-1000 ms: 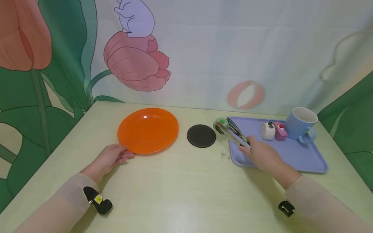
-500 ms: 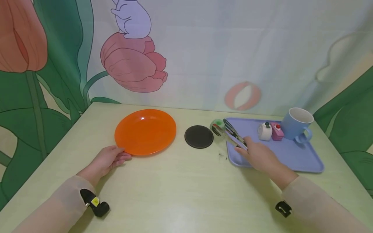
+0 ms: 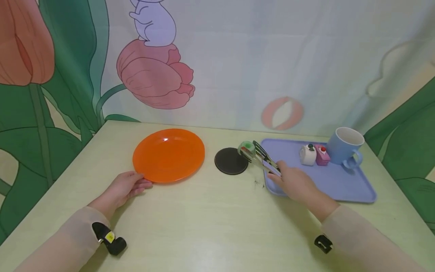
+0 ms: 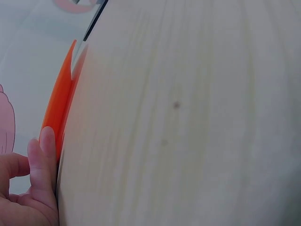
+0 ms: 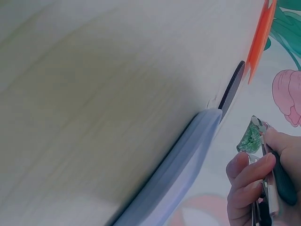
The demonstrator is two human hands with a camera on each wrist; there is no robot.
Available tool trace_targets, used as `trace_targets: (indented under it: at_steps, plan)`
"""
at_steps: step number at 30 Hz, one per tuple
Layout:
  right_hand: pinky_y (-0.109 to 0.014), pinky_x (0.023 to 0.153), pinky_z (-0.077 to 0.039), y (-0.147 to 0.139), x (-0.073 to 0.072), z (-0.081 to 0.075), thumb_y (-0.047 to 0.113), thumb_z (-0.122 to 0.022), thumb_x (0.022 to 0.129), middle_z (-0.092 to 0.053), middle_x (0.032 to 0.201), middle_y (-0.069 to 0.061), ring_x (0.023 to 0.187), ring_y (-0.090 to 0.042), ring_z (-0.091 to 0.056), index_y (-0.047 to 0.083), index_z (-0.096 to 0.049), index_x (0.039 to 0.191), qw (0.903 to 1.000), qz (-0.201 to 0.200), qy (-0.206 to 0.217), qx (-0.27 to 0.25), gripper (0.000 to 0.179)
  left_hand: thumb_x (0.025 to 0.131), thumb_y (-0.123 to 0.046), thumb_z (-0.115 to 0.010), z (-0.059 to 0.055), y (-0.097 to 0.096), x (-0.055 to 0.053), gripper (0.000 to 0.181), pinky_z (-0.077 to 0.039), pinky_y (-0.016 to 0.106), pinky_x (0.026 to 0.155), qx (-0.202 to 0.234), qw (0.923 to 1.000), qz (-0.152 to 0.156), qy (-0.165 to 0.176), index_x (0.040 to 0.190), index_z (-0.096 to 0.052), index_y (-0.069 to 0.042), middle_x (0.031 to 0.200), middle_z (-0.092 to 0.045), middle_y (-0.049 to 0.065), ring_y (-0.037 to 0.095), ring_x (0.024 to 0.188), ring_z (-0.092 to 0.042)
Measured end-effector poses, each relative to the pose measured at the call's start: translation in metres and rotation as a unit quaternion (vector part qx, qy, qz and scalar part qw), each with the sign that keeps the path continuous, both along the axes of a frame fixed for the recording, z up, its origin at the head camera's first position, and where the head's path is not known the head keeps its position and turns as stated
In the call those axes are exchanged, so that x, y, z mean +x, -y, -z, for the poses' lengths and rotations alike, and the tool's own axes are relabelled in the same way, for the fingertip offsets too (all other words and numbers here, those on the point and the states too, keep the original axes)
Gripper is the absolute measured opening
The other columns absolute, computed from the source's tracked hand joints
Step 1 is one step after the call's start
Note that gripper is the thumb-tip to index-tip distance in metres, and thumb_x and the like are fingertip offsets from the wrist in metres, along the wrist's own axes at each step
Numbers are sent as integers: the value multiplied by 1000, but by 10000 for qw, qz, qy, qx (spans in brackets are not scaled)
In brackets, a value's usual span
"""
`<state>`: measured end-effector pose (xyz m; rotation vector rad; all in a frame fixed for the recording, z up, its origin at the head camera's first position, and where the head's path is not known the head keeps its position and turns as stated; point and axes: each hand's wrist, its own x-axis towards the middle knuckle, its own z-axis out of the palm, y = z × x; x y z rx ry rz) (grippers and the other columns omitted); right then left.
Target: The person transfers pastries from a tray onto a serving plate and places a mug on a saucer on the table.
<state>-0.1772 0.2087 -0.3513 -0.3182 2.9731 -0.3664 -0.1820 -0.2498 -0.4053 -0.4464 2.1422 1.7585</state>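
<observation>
In the head view my left hand (image 3: 125, 187) pinches the near-left rim of an orange plate (image 3: 170, 155), thumb at the edge and fingers by the underside. The left wrist view has its fingers (image 4: 46, 157) against the plate edge. My right hand (image 3: 296, 185) grips metal tongs (image 3: 266, 161) with dark handles. Between the tongs' tips is a small round pale-green thing (image 3: 247, 146), which overlaps the right edge of a black round coaster (image 3: 231, 161) in this view. In the right wrist view the green thing (image 5: 249, 140) looks speckled above the curled fingers.
A lilac tray (image 3: 346, 189) lies under the right hand. It bears a white roll cake (image 3: 307, 155), a pink cake slice (image 3: 322, 155) and a blue mug (image 3: 343, 147). Small dark specks mark the table (image 3: 217, 223) beside the tray. A printed cloth (image 3: 221, 75) hangs behind.
My right hand has moved left with the tongs and the green thing, from by the tray's corner to the coaster's edge. The left hand stays at the plate. The whole view has shifted slightly.
</observation>
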Motion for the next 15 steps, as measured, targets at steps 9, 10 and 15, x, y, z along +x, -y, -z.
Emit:
trace_targets:
  at_steps: [9, 10, 15]
  plan:
    - [-39, 53, -44, 9, 1, 0, 41, -49, 95, -54, 65, -9, 56, -22, -51, -5, -38, 127, 9998, -165, -90, -5, 58, 102, -24, -37, -1, 1, 2, 41, -50, 16, 71, -1, 9999, 65, -81, 129, -37, 6, 88, -68, 2, 9, 81, -66]
    - [-39, 53, -44, 9, 1, 1, 41, -49, 95, -53, 64, -9, 56, -22, -51, -5, -38, 127, 9998, -168, -95, -11, 57, 102, -24, -38, -1, 1, 2, 41, -50, 16, 71, 7, 9999, 70, -88, 128, -37, 6, 88, -69, 2, 9, 81, -66]
    - [-40, 53, -44, 11, -1, 1, 42, -49, 95, -54, 65, -9, 56, -22, -52, -5, -39, 126, 9997, -202, -168, -31, 57, 102, -24, -38, -2, 0, 1, 41, -51, 17, 71, 52, 9999, 45, -76, 129, -37, 6, 88, -69, 2, 9, 81, -66]
